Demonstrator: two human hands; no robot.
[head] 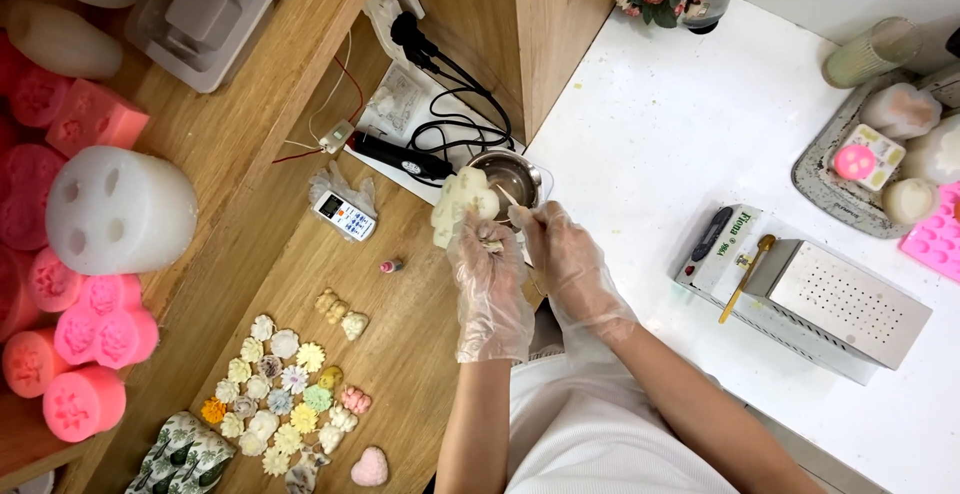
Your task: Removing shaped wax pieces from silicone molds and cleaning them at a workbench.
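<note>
Your left hand (pixel 488 289), gloved, fingers closed round cream moulded figure (pixel 462 204), holding it just left of small metal pot (pixel 508 176) for easy reach; your right hand (pixel 565 259) pinches thin stick (pixel 508 197), tip angled toward pot; finished small flower pieces (pixel 280 394) parked near-left, well apart

Head camera looks steeply down, close

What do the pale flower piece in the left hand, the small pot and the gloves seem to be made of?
Flower piece: probably wax or soap; cream, matte, softly moulded petals.
Pot: metal, likely steel; its rim and wall shine with reflections.
Gloves: thin clear plastic film; they wrinkle loosely and skin shows through on the left hand and right hand.
</note>
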